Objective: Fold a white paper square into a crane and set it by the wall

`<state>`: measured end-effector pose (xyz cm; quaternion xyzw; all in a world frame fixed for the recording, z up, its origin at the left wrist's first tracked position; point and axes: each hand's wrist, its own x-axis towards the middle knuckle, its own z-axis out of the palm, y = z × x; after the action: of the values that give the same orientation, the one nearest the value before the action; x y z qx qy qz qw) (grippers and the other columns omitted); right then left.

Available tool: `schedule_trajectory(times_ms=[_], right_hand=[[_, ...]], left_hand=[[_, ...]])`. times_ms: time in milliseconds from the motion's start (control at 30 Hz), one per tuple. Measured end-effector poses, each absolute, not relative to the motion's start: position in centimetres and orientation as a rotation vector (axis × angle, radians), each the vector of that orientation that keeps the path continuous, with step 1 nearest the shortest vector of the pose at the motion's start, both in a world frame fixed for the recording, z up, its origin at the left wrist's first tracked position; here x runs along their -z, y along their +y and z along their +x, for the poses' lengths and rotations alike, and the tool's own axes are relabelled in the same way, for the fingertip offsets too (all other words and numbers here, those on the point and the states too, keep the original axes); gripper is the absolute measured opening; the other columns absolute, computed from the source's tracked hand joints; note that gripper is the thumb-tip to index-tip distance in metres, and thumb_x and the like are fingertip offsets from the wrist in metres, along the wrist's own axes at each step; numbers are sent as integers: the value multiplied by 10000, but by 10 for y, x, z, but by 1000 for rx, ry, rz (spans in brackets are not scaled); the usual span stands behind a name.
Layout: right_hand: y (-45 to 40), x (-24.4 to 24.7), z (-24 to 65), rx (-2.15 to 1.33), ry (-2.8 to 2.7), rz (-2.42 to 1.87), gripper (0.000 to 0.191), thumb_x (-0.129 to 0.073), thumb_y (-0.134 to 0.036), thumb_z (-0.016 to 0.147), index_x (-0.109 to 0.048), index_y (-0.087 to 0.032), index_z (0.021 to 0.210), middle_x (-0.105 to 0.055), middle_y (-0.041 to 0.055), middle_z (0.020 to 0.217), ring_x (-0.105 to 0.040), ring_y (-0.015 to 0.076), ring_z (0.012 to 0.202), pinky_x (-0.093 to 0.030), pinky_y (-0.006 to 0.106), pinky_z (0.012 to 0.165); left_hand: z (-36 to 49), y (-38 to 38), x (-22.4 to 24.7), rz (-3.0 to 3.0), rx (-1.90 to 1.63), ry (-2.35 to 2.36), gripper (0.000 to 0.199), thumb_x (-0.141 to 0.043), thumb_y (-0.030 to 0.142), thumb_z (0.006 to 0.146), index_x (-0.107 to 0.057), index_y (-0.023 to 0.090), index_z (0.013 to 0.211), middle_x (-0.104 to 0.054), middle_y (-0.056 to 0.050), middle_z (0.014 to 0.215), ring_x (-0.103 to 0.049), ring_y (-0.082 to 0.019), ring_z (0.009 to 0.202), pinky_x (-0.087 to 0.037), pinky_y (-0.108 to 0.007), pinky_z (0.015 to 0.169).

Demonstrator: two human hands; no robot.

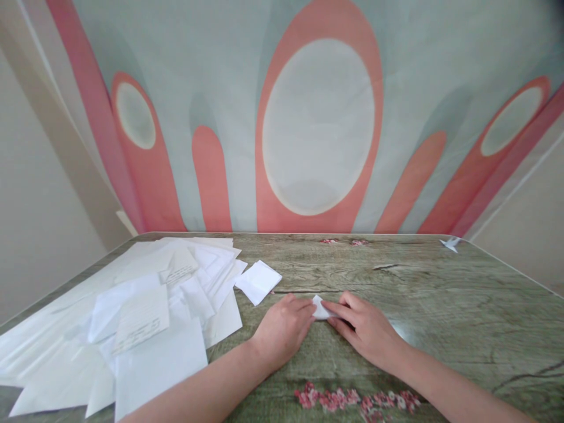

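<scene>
A small piece of folded white paper [321, 309] lies on the table between my two hands, its pointed tip facing away from me. My left hand [284, 323] presses its curled fingers on the paper's left side. From the right, my right hand [362, 326] pinches the other side between thumb and fingers. Parts of the paper are hidden under the fingertips. Just beyond my left hand rests a square of white paper [259, 282], apparently a small stack.
A wide heap of loose white sheets [161, 370] covers the table's left side, some with printed lines. At the far right corner sits a small folded paper shape [450, 244]. The wood-patterned table [462, 317] meets a patterned backdrop [238, 88] at its far edge.
</scene>
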<state>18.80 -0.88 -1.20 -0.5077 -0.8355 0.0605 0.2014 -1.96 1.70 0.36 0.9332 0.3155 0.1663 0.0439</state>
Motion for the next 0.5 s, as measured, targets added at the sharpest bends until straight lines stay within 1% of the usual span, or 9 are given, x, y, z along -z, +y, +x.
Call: schedule_trajectory(times_ms=[167,367,500], right_hand=[[-10,12,187,-121,-2330,-1434,301,-449,-307,886,-571,-262,1158,-498,59,877,-519,188,781,-463,321,677],[-10,12,186,-7,-2344,-1361,309,-487,-266,869,-556,-253,1170,-522,92,1028,-486,235,935,-453,410,795],[-8,14,186,10,-2384,-1236,332,-467,-209,878,-531,-262,1200,-555,76,1111,-472,233,1006,-432,428,857]], left_hand=[[-18,16,-5,2866,-491,1007,230,-421,160,888,-564,162,1069,-630,-64,1011,-560,-193,939,-450,-346,852],[-17,15,-7,2882,-471,1001,240,-423,158,886,-568,158,1077,-620,-67,1027,-552,-201,938,-453,-347,851],[-17,14,-7,2901,-470,1010,241,-410,161,892,-565,155,1077,-621,-69,1022,-551,-199,937,-453,-347,850]])
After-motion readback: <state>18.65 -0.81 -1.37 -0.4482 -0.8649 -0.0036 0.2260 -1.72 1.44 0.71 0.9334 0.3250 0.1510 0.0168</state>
